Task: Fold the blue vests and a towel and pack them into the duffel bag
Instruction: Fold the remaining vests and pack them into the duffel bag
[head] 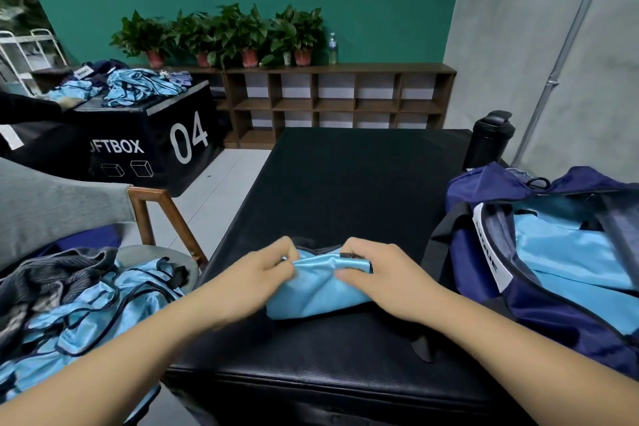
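Left forearm [121, 349] and right forearm [501, 339] were extended forward, converging. Left hand [256, 275] curled, pinching vest [318, 290] at its left edge; right hand [383, 273] gripped right edge, thumb on fabric.

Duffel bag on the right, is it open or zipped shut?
Open. The duffel bag gapes wide at its top, and light blue fabric shows inside it.

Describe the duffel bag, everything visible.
The duffel bag is navy, of a soft woven-looking fabric. It sits slumped on the right of the black platform and is cut off by the frame's right edge. Its top gapes open, showing shiny light-blue cloth inside. A white label with dark lettering runs along the near rim, and a black strap hangs at its left end.
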Demonstrator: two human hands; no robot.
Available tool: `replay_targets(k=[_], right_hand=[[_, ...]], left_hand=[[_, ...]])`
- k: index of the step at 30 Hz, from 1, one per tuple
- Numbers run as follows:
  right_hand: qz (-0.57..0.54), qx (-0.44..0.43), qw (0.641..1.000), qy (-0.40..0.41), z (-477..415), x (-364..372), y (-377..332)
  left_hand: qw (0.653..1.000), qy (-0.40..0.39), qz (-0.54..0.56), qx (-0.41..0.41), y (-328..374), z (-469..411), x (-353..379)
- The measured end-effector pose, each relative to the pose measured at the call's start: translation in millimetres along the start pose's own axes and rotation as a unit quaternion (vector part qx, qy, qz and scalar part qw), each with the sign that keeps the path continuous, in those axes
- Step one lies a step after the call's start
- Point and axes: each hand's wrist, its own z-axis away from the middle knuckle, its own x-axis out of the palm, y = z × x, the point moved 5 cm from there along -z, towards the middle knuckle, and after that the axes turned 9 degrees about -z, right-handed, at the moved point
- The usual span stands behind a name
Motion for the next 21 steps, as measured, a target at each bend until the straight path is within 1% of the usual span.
replay_targets(k=[3, 4, 6, 9, 11, 13, 15, 17, 19, 21], right_hand=[[-0.005, 0.043, 0.998, 0.043, -4.5, 0.6, 6.7], [-0.001, 0.064, 0.997, 0.046, -5.8, 2.4, 10.6], [0.010, 0.108, 0.993, 0.049, -8.3, 6.9, 18.8], [0.026, 0.158, 0.984, 0.073, -11.8, 9.1, 26.3], [0.038, 0.195, 0.977, 0.071, -13.9, 10.0, 28.0], [0.085, 0.225, 0.969, 0.058, -14.0, 8.8, 25.1], [0.189, 0.224, 0.955, 0.044, -12.7, 4.1, 16.7], [0.280, 0.202, 0.938, 0.035, -12.0, 0.0, 5.4], [0.319, 0.151, 0.935, 0.029, -16.3, -0.6, -3.2], [0.326, 0.083, 0.942, 0.006, -25.3, 1.1, -6.0]], left_hand=[[0.991, -0.003, 0.122, -0.052, -6.5, -2.6, 2.1], [0.990, 0.000, 0.127, -0.055, -8.8, -4.4, 4.2], [0.996, 0.041, 0.062, -0.048, -16.1, -10.1, 5.8], [0.993, 0.111, -0.016, -0.046, -23.0, -20.3, 8.2], [0.989, 0.132, -0.048, -0.043, -23.0, -26.3, 11.3], [0.986, 0.143, -0.067, -0.047, -22.8, -31.3, 15.6], [0.983, 0.142, -0.094, -0.063, -24.9, -35.2, 20.0], [0.981, 0.137, -0.114, -0.072, -27.2, -39.8, 23.4], [0.981, 0.136, -0.123, -0.071, -27.3, -43.9, 24.2], [0.981, 0.138, -0.124, -0.064, -27.2, -46.4, 24.5]])
